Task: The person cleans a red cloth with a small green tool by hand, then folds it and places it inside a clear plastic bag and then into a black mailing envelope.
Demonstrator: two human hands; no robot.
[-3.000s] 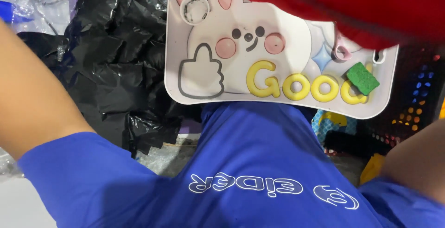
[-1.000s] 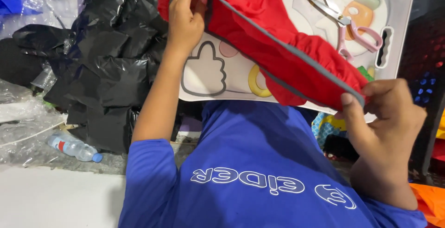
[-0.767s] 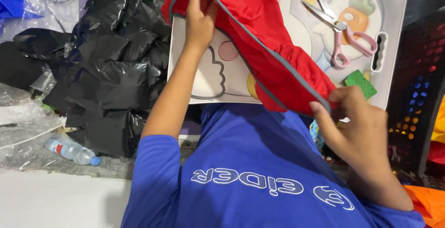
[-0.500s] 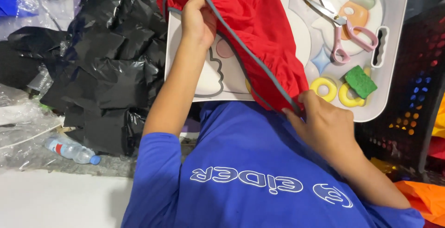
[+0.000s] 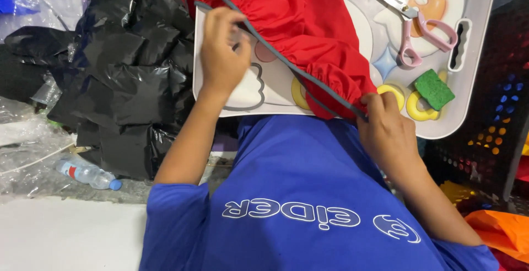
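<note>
Across the near half of a white tray, carried in front of the person, lies a red fabric piece with a grey-bound, gathered edge; it covers most of the tray's left and middle.

Left hand: fingers curled shut on the grey edge near the tray's left side, knuckles up, resting over the tray's printed surface.

Right hand: closed in a pinch on the same grey edge at the tray's near rim, just beside a yellow ring shape.

Tray, right part, uncovered: pink-handled scissors, blades pointing toward the far left; a green sponge block near the right rim, touching a second yellow ring; a slot handle cut in the right edge.

Below the tray: blue shirt of the person.

Left of the tray: heap of black plastic bags; clear plastic sheeting; a small plastic bottle with a blue cap, lying on its side.

Right of the tray: black perforated crate; orange fabric at the lower right corner.
</note>
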